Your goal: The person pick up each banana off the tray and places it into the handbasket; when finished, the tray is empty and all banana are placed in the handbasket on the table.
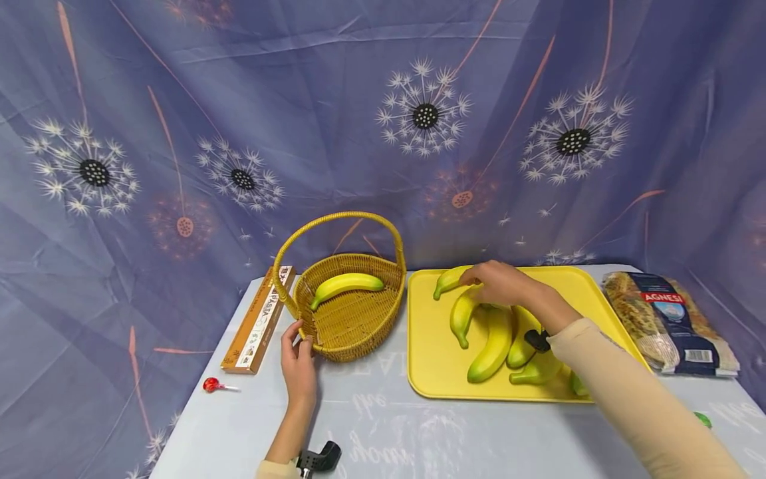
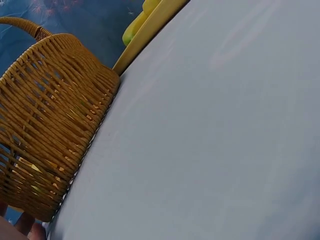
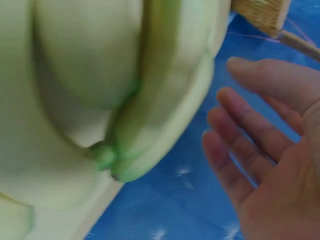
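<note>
My left hand (image 1: 299, 372) grips the near left rim of a wicker basket (image 1: 353, 326) with a tall arched handle. One yellow-green banana (image 1: 347, 284) lies inside it. In the left wrist view, fingertips (image 2: 25, 222) show against the basket's woven side (image 2: 55, 110). Over the back of a yellow tray (image 1: 427, 352) hovers my right hand (image 1: 499, 283), beside the rearmost banana (image 1: 447, 282). Several more bananas (image 1: 493, 346) lie in the tray, some partly hidden by my right arm. The right wrist view has that hand's fingers spread loosely, apart from the bananas (image 3: 165, 115).
Left of the basket is a long pasta box (image 1: 260, 326), with a red lollipop (image 1: 212, 384) in front of it. A bag of pasta (image 1: 670, 322) stands right of the tray. Near the right edge lies a small green object (image 1: 703, 419). A dandelion-print curtain (image 1: 335, 133) hangs behind.
</note>
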Tool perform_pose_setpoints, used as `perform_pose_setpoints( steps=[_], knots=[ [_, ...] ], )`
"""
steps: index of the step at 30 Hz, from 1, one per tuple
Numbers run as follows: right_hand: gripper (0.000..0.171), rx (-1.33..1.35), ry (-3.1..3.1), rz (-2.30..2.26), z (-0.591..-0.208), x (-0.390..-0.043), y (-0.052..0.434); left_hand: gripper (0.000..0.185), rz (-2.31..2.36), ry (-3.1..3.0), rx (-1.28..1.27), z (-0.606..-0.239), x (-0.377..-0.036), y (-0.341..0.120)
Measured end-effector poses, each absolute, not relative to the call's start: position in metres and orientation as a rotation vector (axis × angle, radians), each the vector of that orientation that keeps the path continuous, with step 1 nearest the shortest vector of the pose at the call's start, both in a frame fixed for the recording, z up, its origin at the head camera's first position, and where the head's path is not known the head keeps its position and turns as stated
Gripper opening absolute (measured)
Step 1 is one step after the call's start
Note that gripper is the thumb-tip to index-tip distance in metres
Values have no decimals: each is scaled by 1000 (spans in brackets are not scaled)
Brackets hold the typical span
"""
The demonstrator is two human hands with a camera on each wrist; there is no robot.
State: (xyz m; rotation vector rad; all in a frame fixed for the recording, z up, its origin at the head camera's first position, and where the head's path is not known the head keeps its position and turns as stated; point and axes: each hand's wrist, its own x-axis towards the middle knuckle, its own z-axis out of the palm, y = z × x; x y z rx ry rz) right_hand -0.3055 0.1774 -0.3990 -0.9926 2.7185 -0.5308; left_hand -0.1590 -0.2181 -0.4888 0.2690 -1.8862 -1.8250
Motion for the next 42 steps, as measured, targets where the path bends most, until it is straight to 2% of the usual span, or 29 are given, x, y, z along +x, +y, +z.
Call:
perform_pose_setpoints(
  steps=[6,12,15,19,21,29,42],
  knots=[
    [49,-1004,2794,-363,-426,-310,178,40,-1800,-1900,319,-507,-165,-225],
    [49,-1009,2814,-220,-440,-312,168,38,-1741,-1890,349,-517,-166,-225],
    [43,-997,2854,-133,-442,-310,169,39,-1755,-1913,321,-519,-168,-221],
    [29,-1147,2900,-69,-441,-310,162,38,-1737,-1896,325,-516,-171,-223],
    [28,-1198,2916,-50,-438,-309,156,38,-1728,-1887,320,-514,-172,-226],
    [46,-1206,2952,-132,-418,-298,144,38,-1730,-1905,334,-514,-173,-227],
    [41,-1326,2978,-283,-353,-275,85,38,-1810,-1850,342,-509,-171,-224]
  ],
)
